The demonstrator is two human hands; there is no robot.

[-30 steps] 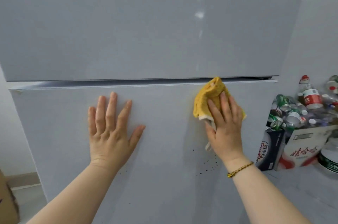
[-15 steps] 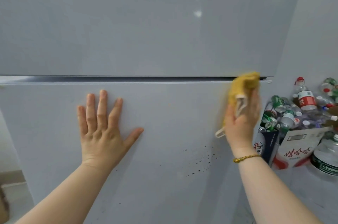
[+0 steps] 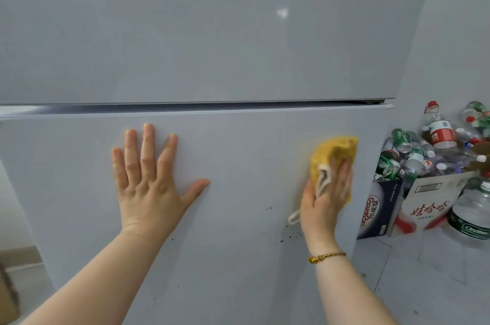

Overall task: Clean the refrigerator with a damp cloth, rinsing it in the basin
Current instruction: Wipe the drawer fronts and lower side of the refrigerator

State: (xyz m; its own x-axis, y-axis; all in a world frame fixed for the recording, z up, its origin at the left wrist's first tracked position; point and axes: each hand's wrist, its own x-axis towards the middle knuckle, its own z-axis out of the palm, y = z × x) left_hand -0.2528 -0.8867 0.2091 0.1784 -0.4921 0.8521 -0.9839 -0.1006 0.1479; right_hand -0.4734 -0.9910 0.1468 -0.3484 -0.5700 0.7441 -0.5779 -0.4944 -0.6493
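Observation:
The pale grey refrigerator fills the view, its upper door (image 3: 185,33) above the handle gap and its lower door (image 3: 238,155) below. My left hand (image 3: 148,181) lies flat on the lower door, fingers spread. My right hand (image 3: 323,202) holds the yellow cloth (image 3: 334,149) against the right side of the lower door, with a white fold of it caught between thumb and fingers. A white loop hangs from the cloth by my wrist. Small dark specks (image 3: 286,237) dot the door just below the cloth. No basin is in view.
To the right of the fridge, an open cardboard box (image 3: 434,192) full of cans and plastic bottles stands on the tiled floor, with a dark blue box (image 3: 376,208) beside it and a large water bottle (image 3: 472,210). A brown box (image 3: 8,295) shows at bottom left.
My right hand slid the cloth from mid-door to the top right corner by the gap, then down the right side. My left hand stayed flat on the door.

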